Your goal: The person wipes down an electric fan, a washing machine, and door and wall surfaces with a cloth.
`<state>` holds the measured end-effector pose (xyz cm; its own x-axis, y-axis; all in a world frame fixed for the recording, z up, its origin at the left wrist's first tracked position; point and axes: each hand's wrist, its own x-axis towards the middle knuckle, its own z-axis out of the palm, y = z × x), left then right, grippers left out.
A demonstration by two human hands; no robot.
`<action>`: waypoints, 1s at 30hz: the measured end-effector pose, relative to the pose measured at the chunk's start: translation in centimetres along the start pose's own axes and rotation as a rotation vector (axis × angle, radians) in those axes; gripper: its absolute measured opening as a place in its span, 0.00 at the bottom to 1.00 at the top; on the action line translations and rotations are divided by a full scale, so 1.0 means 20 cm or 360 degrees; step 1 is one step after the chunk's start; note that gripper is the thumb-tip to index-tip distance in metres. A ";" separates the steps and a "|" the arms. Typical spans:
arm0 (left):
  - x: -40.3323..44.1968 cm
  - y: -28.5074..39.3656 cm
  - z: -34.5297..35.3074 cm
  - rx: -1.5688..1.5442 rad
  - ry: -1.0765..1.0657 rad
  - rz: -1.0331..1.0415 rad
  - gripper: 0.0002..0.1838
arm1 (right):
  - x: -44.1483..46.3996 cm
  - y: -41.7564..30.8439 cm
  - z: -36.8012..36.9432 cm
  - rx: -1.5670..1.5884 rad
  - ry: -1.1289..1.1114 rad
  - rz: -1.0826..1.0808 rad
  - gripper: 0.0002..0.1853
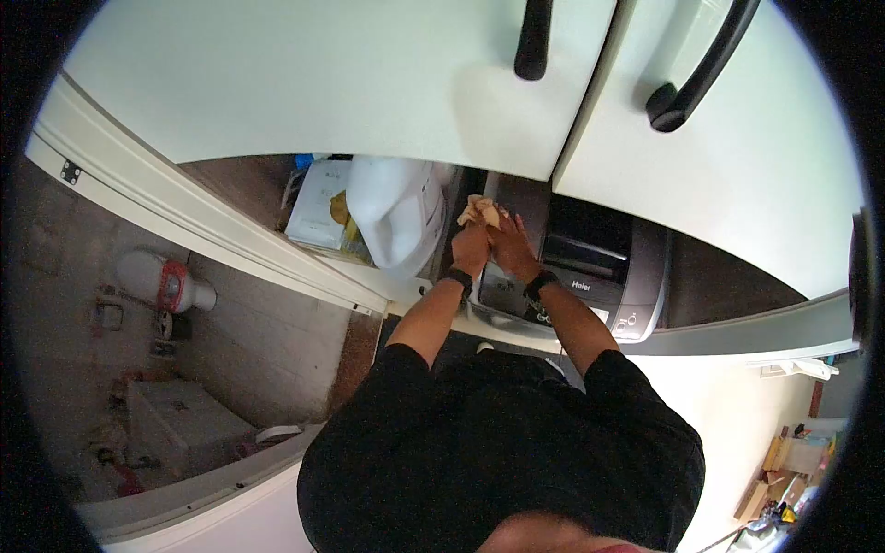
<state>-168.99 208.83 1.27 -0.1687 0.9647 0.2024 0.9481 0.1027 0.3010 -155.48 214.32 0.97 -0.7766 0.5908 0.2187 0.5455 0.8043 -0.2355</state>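
A crumpled tan cloth (pixel 478 210) is bunched between my two hands, over the dark surface at the left of a black Haier appliance (pixel 581 286). My left hand (pixel 470 247) is closed on the lower part of the cloth. Close beside it, my right hand (pixel 513 247) grips the cloth's right edge, with some fingertips showing. Both wrists wear dark bands. Left of my hands stands a large white plastic jug (pixel 395 212), apart from them.
White cabinet doors (pixel 350 83) with black handles (pixel 533 41) hang above the work area. A white box (pixel 318 205) sits left of the jug. Through a doorway at the left show a toilet (pixel 147 274) and tiled floor. Cardboard boxes (pixel 765 498) lie at the lower right.
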 end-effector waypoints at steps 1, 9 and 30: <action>0.06 -0.04 0.08 0.0025 0.0083 0.0101 0.20 | 0.03 0.07 0.04 -0.0043 0.0026 -0.0015 0.31; 0.23 0.04 -0.08 0.0046 -0.0278 0.0083 0.24 | 0.04 0.14 0.10 -0.0014 0.0131 -0.0083 0.35; -0.40 0.13 -0.02 -0.0313 -0.0757 0.0162 0.15 | -0.45 -0.05 -0.17 0.0602 -0.0580 -0.0528 0.28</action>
<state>-165.22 201.19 0.86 0.1059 0.9756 -0.1922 0.8771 -0.0006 0.4803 -148.03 208.37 2.50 -0.9797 0.1999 0.0164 0.1590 0.8237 -0.5443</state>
